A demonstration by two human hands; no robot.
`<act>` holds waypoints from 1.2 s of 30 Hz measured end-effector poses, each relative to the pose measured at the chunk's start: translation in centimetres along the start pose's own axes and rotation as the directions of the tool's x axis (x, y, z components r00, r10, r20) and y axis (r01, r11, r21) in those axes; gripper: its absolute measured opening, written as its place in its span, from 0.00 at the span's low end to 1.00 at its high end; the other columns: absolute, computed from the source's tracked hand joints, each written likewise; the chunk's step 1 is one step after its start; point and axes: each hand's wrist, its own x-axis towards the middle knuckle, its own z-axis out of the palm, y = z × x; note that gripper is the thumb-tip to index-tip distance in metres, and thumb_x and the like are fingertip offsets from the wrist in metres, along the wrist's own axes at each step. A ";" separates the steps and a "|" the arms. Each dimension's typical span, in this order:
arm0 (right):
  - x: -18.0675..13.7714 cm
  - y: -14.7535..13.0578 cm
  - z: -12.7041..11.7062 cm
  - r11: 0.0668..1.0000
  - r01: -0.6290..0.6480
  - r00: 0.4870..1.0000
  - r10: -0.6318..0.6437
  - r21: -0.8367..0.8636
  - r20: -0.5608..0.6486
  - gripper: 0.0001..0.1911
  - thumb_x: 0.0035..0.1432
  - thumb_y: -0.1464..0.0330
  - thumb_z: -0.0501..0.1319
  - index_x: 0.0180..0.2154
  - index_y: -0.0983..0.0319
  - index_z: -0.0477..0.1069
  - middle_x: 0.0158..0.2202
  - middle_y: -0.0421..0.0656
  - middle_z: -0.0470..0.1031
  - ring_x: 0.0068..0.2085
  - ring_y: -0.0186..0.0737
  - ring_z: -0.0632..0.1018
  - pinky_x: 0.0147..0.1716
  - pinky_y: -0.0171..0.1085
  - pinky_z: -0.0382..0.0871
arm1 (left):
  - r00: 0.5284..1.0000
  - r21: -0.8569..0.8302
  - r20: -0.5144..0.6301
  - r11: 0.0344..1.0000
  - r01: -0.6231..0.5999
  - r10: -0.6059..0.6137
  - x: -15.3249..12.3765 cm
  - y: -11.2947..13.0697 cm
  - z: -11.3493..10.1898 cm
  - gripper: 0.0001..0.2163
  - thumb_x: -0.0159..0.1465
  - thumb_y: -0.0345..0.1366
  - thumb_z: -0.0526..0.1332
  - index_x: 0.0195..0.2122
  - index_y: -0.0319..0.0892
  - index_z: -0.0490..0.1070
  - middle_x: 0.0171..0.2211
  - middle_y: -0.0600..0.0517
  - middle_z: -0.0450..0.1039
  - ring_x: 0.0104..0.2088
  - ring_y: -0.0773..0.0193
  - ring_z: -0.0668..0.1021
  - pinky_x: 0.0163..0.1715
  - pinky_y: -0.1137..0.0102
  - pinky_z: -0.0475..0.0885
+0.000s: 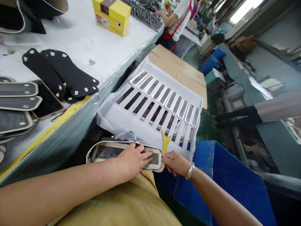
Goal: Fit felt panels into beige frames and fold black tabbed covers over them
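Against my front lies a long, narrow bag piece (124,142) with cream edging and a dark grey panel (107,152) set inside a pale border. My left hand (134,160) rests flat over the panel's middle, fingers stretched out and slightly apart. At the piece's right end, my right hand (175,161) is closed, with thumb and forefinger at the rim. Just above those fingers is a yellow forked piece (166,141); whether they touch it I cannot tell. Behind it, a white sheet (108,121) carries a row of grey strips with pale borders (159,91) above slots.
At left, a white-topped table (103,53) bears black panels (70,70), grey cream-edged straps (17,89) and a yellow box (111,15). Cardboard (176,69) lies beyond the sheet. A blue bin (225,185) stands at right. Another person (180,22) works at the table's far end.
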 end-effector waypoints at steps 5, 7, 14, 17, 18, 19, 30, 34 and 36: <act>1.1 1.3 -0.7 0.979 -0.030 0.984 -0.007 0.200 0.181 0.18 0.54 0.59 0.51 0.20 0.64 0.65 0.11 0.35 0.63 0.09 0.26 0.61 0.08 0.26 0.53 | 1.000 -0.014 -0.011 1.000 -0.008 0.008 0.2 -0.2 -0.1 0.16 0.65 0.38 0.51 0.54 0.52 0.63 0.57 0.55 0.63 0.43 0.57 0.68 0.31 0.64 0.58; 1.5 2.4 -0.8 0.935 -0.037 0.955 -0.072 0.353 0.289 0.24 0.54 0.52 0.48 0.22 0.65 0.68 0.13 0.38 0.66 0.11 0.27 0.64 0.10 0.27 0.56 | 1.000 -0.021 -0.005 1.000 -0.004 0.004 0.2 -0.3 -0.1 0.16 0.64 0.38 0.52 0.54 0.52 0.64 0.57 0.54 0.63 0.43 0.57 0.68 0.31 0.64 0.58; 3.0 5.1 0.3 0.801 -0.024 0.924 -0.211 0.598 0.319 0.23 0.48 0.52 0.51 0.22 0.65 0.67 0.11 0.37 0.63 0.10 0.28 0.60 0.11 0.30 0.55 | 1.000 -0.039 0.021 0.999 0.009 -0.008 0.3 -0.2 0.3 0.18 0.62 0.38 0.54 0.54 0.54 0.63 0.58 0.54 0.62 0.44 0.56 0.67 0.32 0.64 0.58; 3.0 5.3 0.7 0.789 0.017 0.926 -0.244 0.614 0.288 0.24 0.47 0.49 0.54 0.22 0.65 0.66 0.11 0.36 0.62 0.10 0.27 0.58 0.11 0.30 0.55 | 1.000 -0.035 0.011 0.999 0.006 -0.005 0.3 -0.2 0.6 0.18 0.63 0.39 0.53 0.54 0.53 0.63 0.58 0.55 0.61 0.44 0.56 0.67 0.32 0.63 0.58; 3.0 5.3 0.8 0.787 0.031 0.926 -0.254 0.616 0.279 0.25 0.46 0.47 0.54 0.22 0.65 0.65 0.11 0.36 0.62 0.10 0.27 0.58 0.11 0.30 0.54 | 1.000 -0.034 0.011 0.999 0.006 -0.005 0.3 -0.2 0.7 0.18 0.63 0.39 0.53 0.54 0.53 0.63 0.58 0.56 0.61 0.44 0.56 0.67 0.33 0.63 0.59; 2.9 5.3 0.8 0.787 0.044 0.927 -0.262 0.615 0.269 0.26 0.46 0.46 0.55 0.22 0.64 0.65 0.11 0.36 0.62 0.10 0.27 0.58 0.11 0.30 0.54 | 1.000 -0.035 0.013 0.999 0.007 -0.007 0.3 -0.2 0.8 0.17 0.63 0.39 0.53 0.54 0.53 0.63 0.58 0.55 0.61 0.44 0.56 0.67 0.33 0.63 0.59; 2.6 5.0 0.5 0.876 0.152 0.941 -0.270 0.458 0.204 0.27 0.50 0.45 0.54 0.23 0.64 0.64 0.14 0.35 0.65 0.12 0.25 0.61 0.11 0.27 0.51 | 1.000 -0.047 0.025 0.999 0.010 -0.009 0.3 -0.4 0.1 0.18 0.62 0.39 0.54 0.54 0.53 0.63 0.58 0.54 0.62 0.44 0.57 0.67 0.33 0.64 0.58; 2.2 4.3 0.1 0.915 0.168 0.948 -0.252 0.367 0.193 0.27 0.53 0.46 0.53 0.24 0.65 0.64 0.14 0.35 0.65 0.12 0.25 0.62 0.11 0.26 0.52 | 0.999 -0.042 0.039 0.999 0.001 0.000 0.4 -0.3 0.4 0.18 0.63 0.38 0.53 0.55 0.52 0.62 0.58 0.56 0.61 0.44 0.56 0.67 0.34 0.63 0.59; 1.9 3.9 0.1 0.935 0.175 0.955 -0.238 0.308 0.180 0.27 0.53 0.46 0.52 0.24 0.65 0.64 0.14 0.35 0.64 0.12 0.24 0.61 0.11 0.26 0.52 | 0.999 -0.045 0.041 0.999 0.000 0.002 0.4 -0.3 0.6 0.19 0.63 0.38 0.53 0.55 0.52 0.62 0.59 0.56 0.60 0.45 0.55 0.66 0.35 0.62 0.59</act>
